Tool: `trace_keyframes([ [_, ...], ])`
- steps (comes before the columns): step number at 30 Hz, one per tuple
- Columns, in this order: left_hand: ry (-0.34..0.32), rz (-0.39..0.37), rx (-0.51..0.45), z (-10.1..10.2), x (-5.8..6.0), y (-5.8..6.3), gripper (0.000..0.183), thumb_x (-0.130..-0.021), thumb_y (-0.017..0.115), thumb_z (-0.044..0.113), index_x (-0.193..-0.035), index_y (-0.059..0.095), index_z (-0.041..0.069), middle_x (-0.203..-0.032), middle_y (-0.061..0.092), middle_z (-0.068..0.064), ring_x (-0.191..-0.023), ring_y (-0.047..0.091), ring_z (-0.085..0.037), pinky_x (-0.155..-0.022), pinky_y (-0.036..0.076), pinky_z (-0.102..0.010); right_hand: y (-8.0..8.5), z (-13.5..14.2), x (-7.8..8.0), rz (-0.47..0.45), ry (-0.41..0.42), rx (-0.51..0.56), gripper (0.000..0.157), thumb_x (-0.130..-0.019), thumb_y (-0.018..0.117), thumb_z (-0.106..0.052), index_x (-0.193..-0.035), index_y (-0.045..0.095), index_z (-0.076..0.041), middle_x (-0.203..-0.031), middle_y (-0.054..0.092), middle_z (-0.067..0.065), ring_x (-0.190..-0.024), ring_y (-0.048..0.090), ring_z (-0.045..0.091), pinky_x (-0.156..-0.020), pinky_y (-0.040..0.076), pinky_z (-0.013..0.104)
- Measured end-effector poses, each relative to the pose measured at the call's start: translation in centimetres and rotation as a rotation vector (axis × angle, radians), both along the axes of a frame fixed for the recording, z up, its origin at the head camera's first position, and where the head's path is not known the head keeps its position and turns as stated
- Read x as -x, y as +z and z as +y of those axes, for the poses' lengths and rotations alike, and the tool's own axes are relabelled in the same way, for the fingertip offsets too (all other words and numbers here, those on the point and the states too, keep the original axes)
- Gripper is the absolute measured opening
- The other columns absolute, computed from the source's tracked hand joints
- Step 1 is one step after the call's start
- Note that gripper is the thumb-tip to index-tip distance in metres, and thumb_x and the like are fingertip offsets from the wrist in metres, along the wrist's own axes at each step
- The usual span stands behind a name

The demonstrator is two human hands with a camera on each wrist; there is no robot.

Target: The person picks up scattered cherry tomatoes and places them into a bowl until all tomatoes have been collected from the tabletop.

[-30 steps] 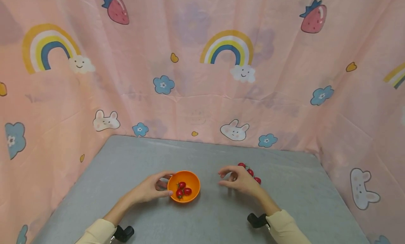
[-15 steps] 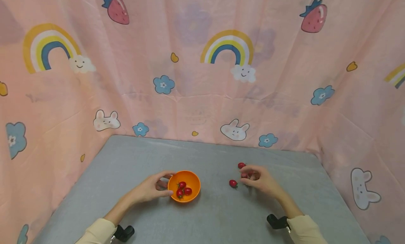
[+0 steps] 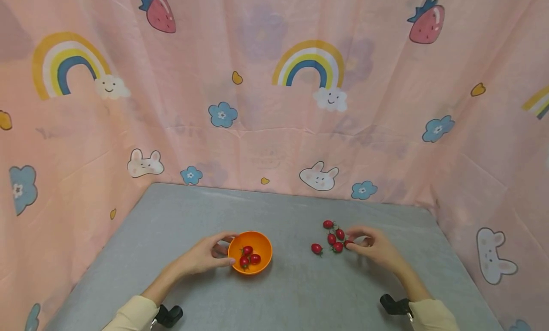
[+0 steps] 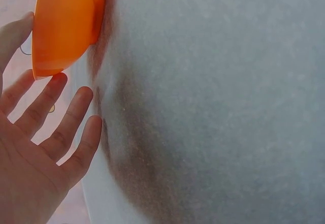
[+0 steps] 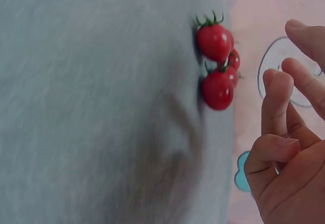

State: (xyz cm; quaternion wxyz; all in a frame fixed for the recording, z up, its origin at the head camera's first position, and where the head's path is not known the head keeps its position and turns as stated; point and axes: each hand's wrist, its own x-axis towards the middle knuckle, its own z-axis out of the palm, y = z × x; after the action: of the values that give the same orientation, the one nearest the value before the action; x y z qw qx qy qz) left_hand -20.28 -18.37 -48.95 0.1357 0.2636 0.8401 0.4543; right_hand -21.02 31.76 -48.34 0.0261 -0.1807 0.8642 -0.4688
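Note:
An orange bowl point(image 3: 265, 263) stands on the grey table with three red cherry tomatoes point(image 3: 255, 259) inside it. My left hand point(image 3: 205, 255) holds the bowl's left side, thumb on the near part of the rim and fingers round the far part; in the left wrist view the other fingers spread below the orange bowl point(image 4: 63, 26). To the right lies a loose group of several cherry tomatoes point(image 3: 337, 247) with green stems. My right hand point(image 3: 377, 247) hovers at the group's right edge, thumb and fingers apart, its fingertips close to the rightmost tomato point(image 3: 349, 244). The right wrist view shows tomatoes point(image 5: 217, 90) beyond its fingers.
Bare grey table surface point(image 3: 291, 293) lies between the bowl and the tomato group. A pink curtain point(image 3: 257, 145) printed with rainbows, rabbits and flowers hangs round the back and sides. Black camera mounts point(image 3: 168, 316) sit at both wrists.
My right hand has moved right across the tomatoes, and more of them now lie uncovered, one apart at the left of the group. My left hand and the bowl stay in place.

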Motion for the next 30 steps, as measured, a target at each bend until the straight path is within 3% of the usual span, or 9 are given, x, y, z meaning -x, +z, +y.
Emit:
trace_keyframes([
  [3,-0.003,0.001,-0.002,0.0,0.0,0.0,0.062,-0.093,0.078,0.028,-0.146,0.051,0.011,-0.133,0.06,-0.01,-0.102,0.067,-0.02,-0.087,0.056,-0.034,0.0,0.5,-0.1,-0.038,-0.016,-0.002,0.038,-0.092,0.078,-0.014,-0.124,0.066,0.003,-0.112,0.066,0.02,-0.06,0.059,0.028,-0.052,0.046,0.029],
  [7,0.0,0.0,-0.001,0.0,0.0,0.1,0.062,-0.093,0.078,0.027,-0.146,0.051,0.011,-0.132,0.06,-0.01,-0.102,0.067,-0.02,-0.086,0.056,-0.034,-0.1,1.0,-0.2,-0.067,-0.022,-0.017,0.046,-0.09,0.08,-0.017,-0.127,0.063,0.003,-0.117,0.062,0.024,-0.052,0.05,0.017,-0.047,0.043,0.028],
  [15,-0.009,-0.012,-0.013,0.2,-0.1,0.3,0.061,-0.094,0.077,0.025,-0.146,0.05,0.009,-0.134,0.059,-0.012,-0.103,0.067,-0.022,-0.086,0.056,-0.035,-0.7,0.8,-0.1,-0.078,-0.035,-0.095,0.06,-0.085,0.085,-0.02,-0.133,0.058,0.003,-0.121,0.06,0.025,-0.055,0.052,0.015,-0.051,0.047,0.029],
  [17,-0.01,-0.01,-0.014,0.2,-0.2,0.2,0.061,-0.094,0.077,0.025,-0.146,0.05,0.01,-0.133,0.06,-0.012,-0.103,0.067,-0.022,-0.086,0.056,-0.034,-0.8,0.6,0.0,-0.063,-0.047,-0.109,0.059,-0.084,0.086,-0.02,-0.131,0.059,0.003,-0.119,0.061,0.023,-0.057,0.053,0.016,-0.052,0.047,0.028],
  [24,0.001,-0.011,-0.001,0.1,-0.1,0.1,0.061,-0.094,0.078,0.025,-0.146,0.05,0.011,-0.13,0.061,-0.012,-0.101,0.068,-0.022,-0.086,0.057,-0.034,-1.3,-0.1,0.5,-0.022,-0.1,-0.197,0.053,-0.082,0.088,-0.023,-0.123,0.064,0.0,-0.111,0.065,0.013,-0.097,0.059,0.029,-0.071,0.051,0.036],
  [30,0.001,-0.018,0.002,0.1,0.0,0.1,0.06,-0.094,0.077,0.026,-0.146,0.05,0.014,-0.129,0.06,-0.012,-0.101,0.068,-0.021,-0.086,0.057,-0.036,-1.7,-0.2,1.1,0.007,-0.103,-0.215,0.039,-0.082,0.086,-0.014,-0.114,0.067,-0.001,-0.1,0.065,0.006,-0.095,0.059,0.027,-0.082,0.05,0.046],
])
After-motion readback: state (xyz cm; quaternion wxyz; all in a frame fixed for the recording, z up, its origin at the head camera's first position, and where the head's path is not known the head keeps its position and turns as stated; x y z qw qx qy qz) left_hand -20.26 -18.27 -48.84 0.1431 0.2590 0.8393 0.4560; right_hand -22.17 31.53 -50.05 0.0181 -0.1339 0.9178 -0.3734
